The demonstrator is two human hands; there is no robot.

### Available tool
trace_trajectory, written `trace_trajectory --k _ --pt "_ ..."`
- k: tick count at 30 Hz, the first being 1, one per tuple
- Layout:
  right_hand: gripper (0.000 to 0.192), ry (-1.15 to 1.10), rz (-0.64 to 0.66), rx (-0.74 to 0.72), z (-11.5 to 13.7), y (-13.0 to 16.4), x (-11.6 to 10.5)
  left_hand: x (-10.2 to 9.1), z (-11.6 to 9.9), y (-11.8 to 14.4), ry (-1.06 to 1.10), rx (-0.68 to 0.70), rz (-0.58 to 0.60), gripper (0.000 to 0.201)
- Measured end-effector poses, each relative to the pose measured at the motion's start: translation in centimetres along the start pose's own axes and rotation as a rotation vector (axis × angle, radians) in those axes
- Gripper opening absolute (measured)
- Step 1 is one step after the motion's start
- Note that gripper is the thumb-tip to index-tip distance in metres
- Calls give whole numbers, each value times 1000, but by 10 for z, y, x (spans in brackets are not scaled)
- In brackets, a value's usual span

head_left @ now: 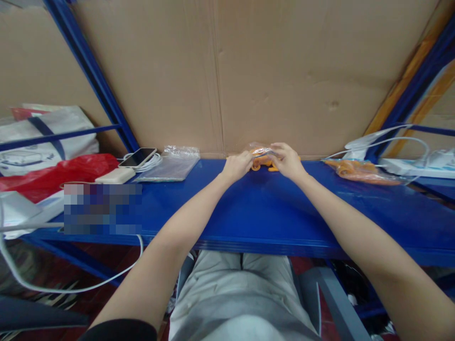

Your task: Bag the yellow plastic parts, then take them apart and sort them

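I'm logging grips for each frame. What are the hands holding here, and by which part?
Both hands, left hand and right hand, hold a small clear bag of orange pieces at the back of the blue shelf, one at each end.

the blue shelf [249, 213] lies bare in front of both hands, giving open passage across its middle. to the left, a stack of clear bags [170, 166], a phone [138, 157] and a white power bank [115, 175] block the way. to the right, orange bagged parts [359, 170] and white cables [384, 142] crowd the surface. the cardboard wall [266, 71] closes off the back.
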State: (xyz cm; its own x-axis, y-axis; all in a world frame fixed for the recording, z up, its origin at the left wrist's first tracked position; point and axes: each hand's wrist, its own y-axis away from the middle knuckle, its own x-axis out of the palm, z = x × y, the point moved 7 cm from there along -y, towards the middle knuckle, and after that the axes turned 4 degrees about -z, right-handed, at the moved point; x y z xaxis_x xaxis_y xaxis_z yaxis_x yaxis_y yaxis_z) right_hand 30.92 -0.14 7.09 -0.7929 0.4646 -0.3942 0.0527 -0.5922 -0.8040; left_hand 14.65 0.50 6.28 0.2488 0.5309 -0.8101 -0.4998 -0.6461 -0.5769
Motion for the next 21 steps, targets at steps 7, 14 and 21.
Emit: trace_trajectory --k 7,14,21 --pt "23 245 -122 -30 -11 -4 -15 2 13 2 -20 -97 6 43" --pt "24 288 -196 -16 -6 2 -22 6 29 4 10 -174 108 38" --pt "26 271 -239 -109 11 6 -28 -1 29 1 37 -262 38 34"
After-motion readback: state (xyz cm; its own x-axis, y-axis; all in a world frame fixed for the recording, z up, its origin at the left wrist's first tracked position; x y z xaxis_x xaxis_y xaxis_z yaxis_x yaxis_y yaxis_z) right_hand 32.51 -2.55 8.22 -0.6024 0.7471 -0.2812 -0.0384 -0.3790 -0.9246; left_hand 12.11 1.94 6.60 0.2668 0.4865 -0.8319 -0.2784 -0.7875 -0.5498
